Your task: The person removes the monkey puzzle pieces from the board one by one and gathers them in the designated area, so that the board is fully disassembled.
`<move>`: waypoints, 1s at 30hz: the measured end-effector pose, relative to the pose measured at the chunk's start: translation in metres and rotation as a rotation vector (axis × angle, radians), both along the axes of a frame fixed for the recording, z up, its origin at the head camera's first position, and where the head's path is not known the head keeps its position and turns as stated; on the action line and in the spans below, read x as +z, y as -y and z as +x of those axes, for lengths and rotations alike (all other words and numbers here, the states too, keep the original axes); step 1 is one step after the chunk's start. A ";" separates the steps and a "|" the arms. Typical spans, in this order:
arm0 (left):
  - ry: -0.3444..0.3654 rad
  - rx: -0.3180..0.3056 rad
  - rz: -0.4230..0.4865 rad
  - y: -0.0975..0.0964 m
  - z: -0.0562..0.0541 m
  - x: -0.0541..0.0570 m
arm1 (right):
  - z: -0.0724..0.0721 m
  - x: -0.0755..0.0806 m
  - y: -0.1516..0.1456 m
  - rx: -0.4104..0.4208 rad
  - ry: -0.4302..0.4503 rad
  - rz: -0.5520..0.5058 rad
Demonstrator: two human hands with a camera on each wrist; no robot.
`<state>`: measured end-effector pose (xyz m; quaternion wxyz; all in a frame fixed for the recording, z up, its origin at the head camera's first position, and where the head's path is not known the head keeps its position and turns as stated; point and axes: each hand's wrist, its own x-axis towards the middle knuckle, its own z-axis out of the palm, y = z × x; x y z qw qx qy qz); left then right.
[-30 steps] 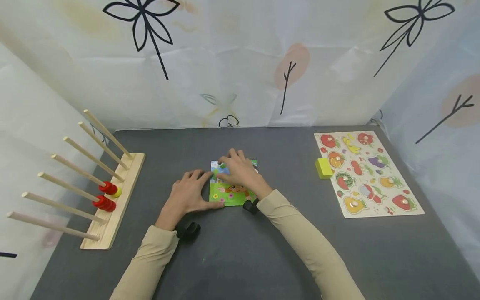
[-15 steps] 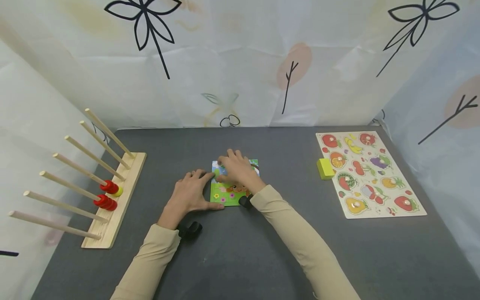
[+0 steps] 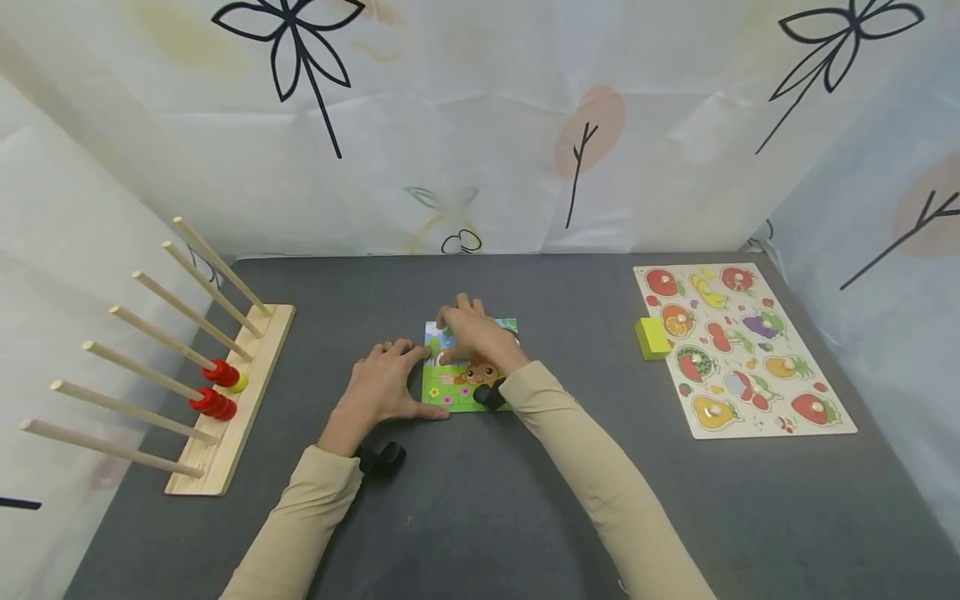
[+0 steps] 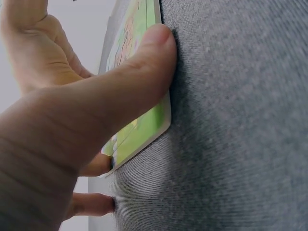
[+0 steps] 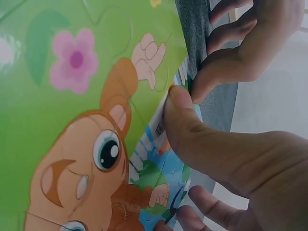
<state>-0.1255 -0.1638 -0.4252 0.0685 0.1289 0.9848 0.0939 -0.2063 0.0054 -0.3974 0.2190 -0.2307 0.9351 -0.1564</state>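
A small jigsaw puzzle (image 3: 444,390) with a cartoon monkey on green grass lies flat on the dark table. My left hand (image 3: 381,382) rests around its near left corner, the thumb (image 4: 154,53) along the near edge and the other fingers at the left edge. My right hand (image 3: 480,337) is over the upper part of the picture. Its thumb (image 5: 180,113) touches the puzzle (image 5: 113,29) beside the grass border, and the bent fingers lie toward the far side. Whether these fingers pinch a piece is hidden.
On the left stands a wooden rack (image 3: 247,379) with slanting pegs and several red rings (image 3: 213,404). To the right a fruit peg board (image 3: 738,350) lies flat, with a yellow block (image 3: 652,338) at its left edge. Patterned cloth (image 3: 480,125) hangs behind the table.
My right hand and wrist have shifted slightly left over the puzzle, uncovering more of the monkey's face. My left hand keeps its place at the corner.
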 end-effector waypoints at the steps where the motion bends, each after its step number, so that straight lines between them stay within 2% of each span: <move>1: 0.001 0.000 0.002 0.000 0.000 0.000 | 0.000 0.000 0.000 -0.003 0.001 -0.001; 13: 0.027 0.023 0.002 0.000 0.000 0.001 | 0.006 0.001 -0.003 0.026 -0.040 -0.058; 24: 0.028 0.018 0.001 -0.001 -0.001 0.001 | 0.012 0.003 -0.007 0.080 -0.153 0.018; 30: 0.028 0.015 -0.001 0.000 -0.001 0.000 | 0.013 0.002 -0.007 0.092 -0.175 0.053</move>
